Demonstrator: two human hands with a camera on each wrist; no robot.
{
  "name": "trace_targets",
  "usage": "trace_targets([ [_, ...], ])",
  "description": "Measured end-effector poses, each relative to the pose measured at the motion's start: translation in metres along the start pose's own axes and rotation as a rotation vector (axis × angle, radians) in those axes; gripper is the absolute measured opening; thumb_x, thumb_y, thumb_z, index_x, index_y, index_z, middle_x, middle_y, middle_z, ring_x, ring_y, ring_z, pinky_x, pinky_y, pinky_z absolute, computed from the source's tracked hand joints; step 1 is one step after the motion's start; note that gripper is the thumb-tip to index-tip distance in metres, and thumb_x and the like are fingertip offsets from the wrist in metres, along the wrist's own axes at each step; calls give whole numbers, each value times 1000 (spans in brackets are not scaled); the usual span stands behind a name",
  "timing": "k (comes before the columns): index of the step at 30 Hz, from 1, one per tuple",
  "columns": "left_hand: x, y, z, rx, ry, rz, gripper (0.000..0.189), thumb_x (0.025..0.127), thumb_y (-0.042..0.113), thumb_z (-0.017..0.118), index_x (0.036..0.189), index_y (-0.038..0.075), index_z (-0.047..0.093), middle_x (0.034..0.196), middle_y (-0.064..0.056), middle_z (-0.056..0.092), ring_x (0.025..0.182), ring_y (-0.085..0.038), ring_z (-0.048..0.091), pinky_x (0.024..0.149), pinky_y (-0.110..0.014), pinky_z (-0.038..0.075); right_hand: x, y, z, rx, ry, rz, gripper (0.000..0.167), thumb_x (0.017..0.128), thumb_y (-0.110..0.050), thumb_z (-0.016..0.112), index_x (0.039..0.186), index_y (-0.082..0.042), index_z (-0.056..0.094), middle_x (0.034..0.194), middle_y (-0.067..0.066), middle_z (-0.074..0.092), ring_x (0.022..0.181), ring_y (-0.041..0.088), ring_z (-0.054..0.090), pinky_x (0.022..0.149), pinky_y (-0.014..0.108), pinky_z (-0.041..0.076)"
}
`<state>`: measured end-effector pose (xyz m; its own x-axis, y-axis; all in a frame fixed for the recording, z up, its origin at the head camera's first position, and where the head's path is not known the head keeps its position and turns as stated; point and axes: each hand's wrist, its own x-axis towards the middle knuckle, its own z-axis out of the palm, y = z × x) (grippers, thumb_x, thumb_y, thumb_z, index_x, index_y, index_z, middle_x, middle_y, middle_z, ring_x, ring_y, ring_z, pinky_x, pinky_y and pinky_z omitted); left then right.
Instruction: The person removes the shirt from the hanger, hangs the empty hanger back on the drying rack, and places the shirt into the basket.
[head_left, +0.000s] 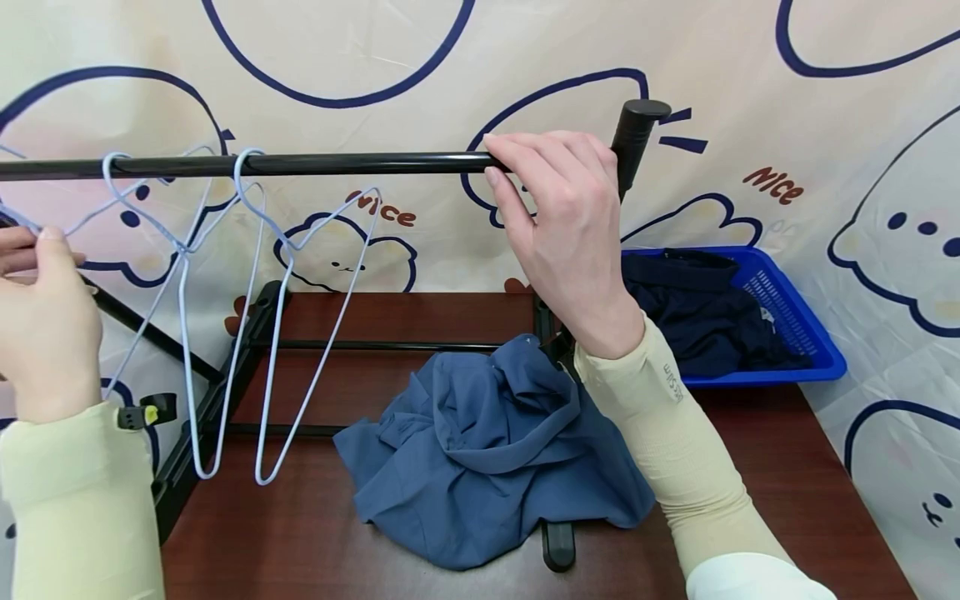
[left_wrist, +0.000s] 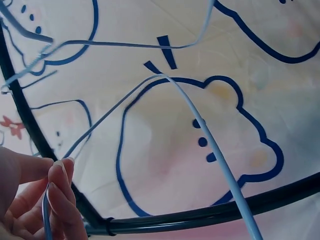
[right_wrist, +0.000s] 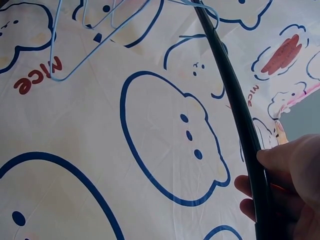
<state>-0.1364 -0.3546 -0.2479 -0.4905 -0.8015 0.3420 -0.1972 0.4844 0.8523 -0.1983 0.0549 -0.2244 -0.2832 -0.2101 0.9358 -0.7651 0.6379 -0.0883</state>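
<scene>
Near the right end of the black rod [head_left: 375, 164], my right hand [head_left: 566, 233] grips it, thumb and fingers around the tube. My left hand [head_left: 48, 325], at the left edge of the head view, pinches the thin wire of a light blue clothes hanger [left_wrist: 210, 137] between thumb and fingertips. Light blue hangers hang by their hooks from the rod, one hook [head_left: 237, 175] right of the other. Below, a crumpled blue garment [head_left: 495, 450] lies on the brown table [head_left: 757, 500], partly over the rack's base.
A blue plastic basket [head_left: 817, 350] with dark navy clothing [head_left: 690, 317] stands at the back right. The black rack frame [head_left: 243, 358] rises at the left. Behind everything hangs a printed curtain [head_left: 420, 42]. A black rack foot [head_left: 558, 546] sticks out under the garment.
</scene>
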Motion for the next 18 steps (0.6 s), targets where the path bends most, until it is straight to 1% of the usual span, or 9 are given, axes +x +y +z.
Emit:
trace_targets([
  [1, 3, -1, 1, 17, -13, 3, 40, 107, 42, 47, 142, 24, 53, 97, 29, 47, 81, 15, 44, 73, -8, 36, 0, 0, 0, 0, 0, 0, 27, 103, -20, 64, 121, -3, 75, 115, 10, 73, 106, 28, 60, 100, 40, 36],
  [4, 14, -7, 4, 52, -42, 13, 34, 106, 42, 46, 137, 30, 54, 91, 31, 47, 76, 15, 43, 63, -6, 31, 0, 0, 0, -2, 6, -1, 27, 102, -20, 64, 121, -3, 75, 114, 10, 73, 105, 28, 60, 100, 40, 36],
  [7, 25, -16, 8, 79, -46, 18, 27, 105, 44, 47, 129, 34, 57, 84, 33, 48, 72, 14, 42, 61, -9, 31, 1, 1, 0, -2, 9, 0, 27, 103, -20, 64, 120, -3, 75, 114, 10, 73, 105, 28, 60, 100, 40, 36],
  [8, 28, -19, 10, 92, -40, 14, 27, 105, 45, 48, 128, 35, 57, 83, 34, 47, 71, 14, 42, 60, -11, 30, 0, 1, 0, -3, 9, 0, 27, 103, -20, 64, 120, -3, 75, 114, 10, 73, 105, 28, 60, 100, 40, 36],
  [9, 30, -22, 11, 115, -37, 8, 30, 104, 46, 47, 130, 35, 58, 82, 36, 47, 70, 15, 41, 61, -14, 30, 0, 1, 0, -2, 7, 2, 27, 103, -21, 64, 120, -3, 75, 114, 10, 73, 105, 28, 60, 100, 40, 36],
  [14, 34, -37, 15, 191, -25, 15, 43, 104, 49, 44, 139, 27, 58, 80, 37, 43, 67, 15, 38, 60, -22, 28, -1, 0, 0, 2, -2, 8, 28, 103, -22, 64, 120, -3, 75, 114, 10, 73, 105, 28, 59, 100, 40, 36],
  [16, 34, -39, 16, 200, -15, 32, 44, 105, 49, 44, 139, 24, 58, 79, 37, 43, 67, 16, 38, 60, -23, 28, -1, 0, 1, 2, 0, 8, 28, 103, -22, 64, 120, -3, 75, 113, 10, 73, 105, 28, 59, 100, 40, 36],
  [17, 34, -39, 17, 205, -7, 39, 45, 105, 49, 44, 139, 24, 58, 81, 36, 46, 67, 16, 37, 61, -23, 28, -1, 0, 0, 2, 2, 6, 28, 103, -22, 64, 120, -3, 75, 113, 10, 73, 105, 28, 59, 100, 40, 36],
  [18, 34, -39, 18, 214, 1, 45, 45, 104, 49, 43, 140, 24, 58, 83, 35, 46, 68, 16, 36, 64, -24, 28, 0, 0, 0, 1, 4, 4, 28, 103, -21, 63, 120, -3, 75, 113, 10, 73, 104, 28, 60, 99, 41, 36],
])
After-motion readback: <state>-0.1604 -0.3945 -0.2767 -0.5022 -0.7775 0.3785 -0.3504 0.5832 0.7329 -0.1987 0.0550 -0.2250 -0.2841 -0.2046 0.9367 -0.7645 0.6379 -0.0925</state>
